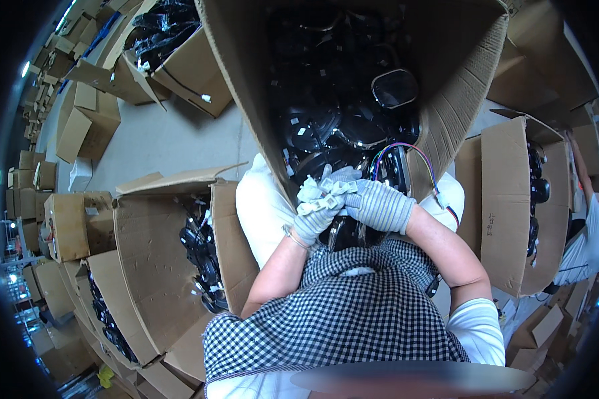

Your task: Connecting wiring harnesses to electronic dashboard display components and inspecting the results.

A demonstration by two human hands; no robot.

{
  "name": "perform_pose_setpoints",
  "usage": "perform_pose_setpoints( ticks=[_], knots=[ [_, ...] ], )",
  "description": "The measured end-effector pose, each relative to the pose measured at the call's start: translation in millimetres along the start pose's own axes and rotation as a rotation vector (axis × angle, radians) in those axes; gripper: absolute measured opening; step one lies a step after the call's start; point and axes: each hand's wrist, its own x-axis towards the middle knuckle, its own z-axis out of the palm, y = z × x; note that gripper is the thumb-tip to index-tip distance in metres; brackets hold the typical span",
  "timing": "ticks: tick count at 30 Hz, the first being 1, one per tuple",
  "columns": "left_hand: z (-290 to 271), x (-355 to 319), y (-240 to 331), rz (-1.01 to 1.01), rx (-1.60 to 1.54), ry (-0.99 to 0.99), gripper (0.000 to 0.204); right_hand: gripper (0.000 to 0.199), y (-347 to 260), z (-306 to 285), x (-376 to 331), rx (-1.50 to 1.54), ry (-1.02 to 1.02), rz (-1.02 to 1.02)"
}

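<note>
White connectors inside the left grip, clamped around them, right grip alongside, closure unclear

Deep shadow fills the central box; edges bend into black.

Small white plastic pieces, boxy, bunched in a jumbled cluster, held in left hand

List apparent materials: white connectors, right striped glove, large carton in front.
White connectors: likely plastic, low sheen; opaque, blocky shapes.
Right striped glove: probably knit fabric, matte; soft folds, fibre unclear.
Large carton: corrugated cardboard, matte brown; parallel wall ridges.
</note>
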Motion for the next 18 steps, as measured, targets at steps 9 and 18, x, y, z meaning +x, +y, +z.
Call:
perform_pose_setpoints(
  ticks=[9,18],
  knots=[
    [6,-14,-15,0.017,-0.209,-0.119,0.019,0.021,-43,-16,-40,0.155,0.139,0.183],
    [8,-17,-7,0.052,0.123,0.029,0.012,0.026,-41,-38,-29,0.065,0.181,0.443]
  ],
)
